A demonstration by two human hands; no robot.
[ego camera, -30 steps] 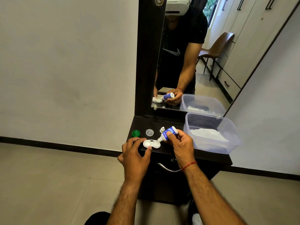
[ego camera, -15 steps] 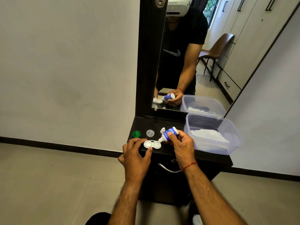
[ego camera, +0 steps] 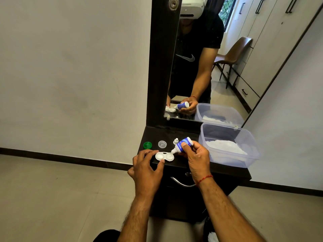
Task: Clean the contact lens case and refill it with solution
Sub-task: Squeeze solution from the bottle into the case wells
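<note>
Right hand (ego camera: 197,158) grips our solution bottle (ego camera: 182,144), tipped so its nozzle points into the right well of the lens case (ego camera: 164,156). Our left hand (ego camera: 146,169) pinches that case at its left and near rim, steadying it on the counter (ego camera: 227,169). Behind the case lie a green cap (ego camera: 147,145), a clear cap (ego camera: 162,144) and the bottle's cap (ego camera: 175,141). We judge refilling is underway; next we need a gentle squeeze, then the left well.

Soft, even daylight fills the room, its source a window (ego camera: 227,13) reflected in the mirror (ego camera: 201,67). Shadows are faint on the pale wall (ego camera: 70,67). The dark worktop (ego camera: 157,135) carries a dull sheen. Wide-angle distortion bends straight lines near the edges; focus is sharp throughout.
</note>
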